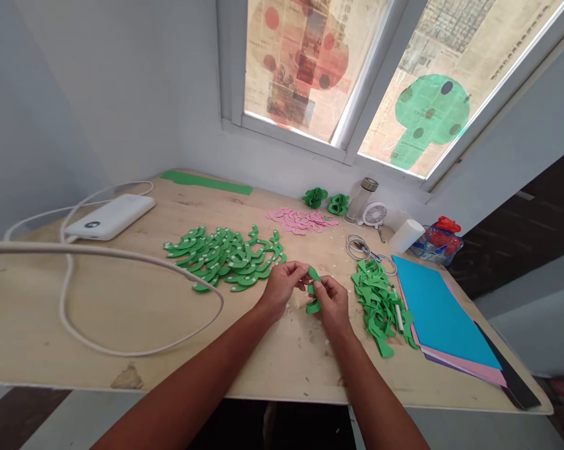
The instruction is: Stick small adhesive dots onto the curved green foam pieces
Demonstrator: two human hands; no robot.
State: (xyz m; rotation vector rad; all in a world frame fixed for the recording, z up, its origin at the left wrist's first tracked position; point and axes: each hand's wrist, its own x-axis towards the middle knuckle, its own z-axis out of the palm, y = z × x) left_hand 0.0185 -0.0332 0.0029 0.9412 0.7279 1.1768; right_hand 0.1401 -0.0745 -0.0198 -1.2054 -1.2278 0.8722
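A curved green foam piece (314, 306) is held between both hands over the middle of the table. My left hand (282, 286) pinches its upper end, and my right hand (332, 303) grips it from the right side; the fingers cover part of it. Left of my hands lies a spread pile of curved green pieces (226, 256), many with small white patches near their ends. To the right sits a heap of green scraps (378, 300), with a white pen-like stick (399, 319) lying on it.
Beyond my hands are pink cutouts (303, 220), two green ruffled shapes (314, 197), scissors (361, 247), a bottle (362, 199) and a small fan (374, 214). Coloured sheets (446, 309) lie at right. A white power bank (110, 217) and looping cable (141, 353) occupy the left.
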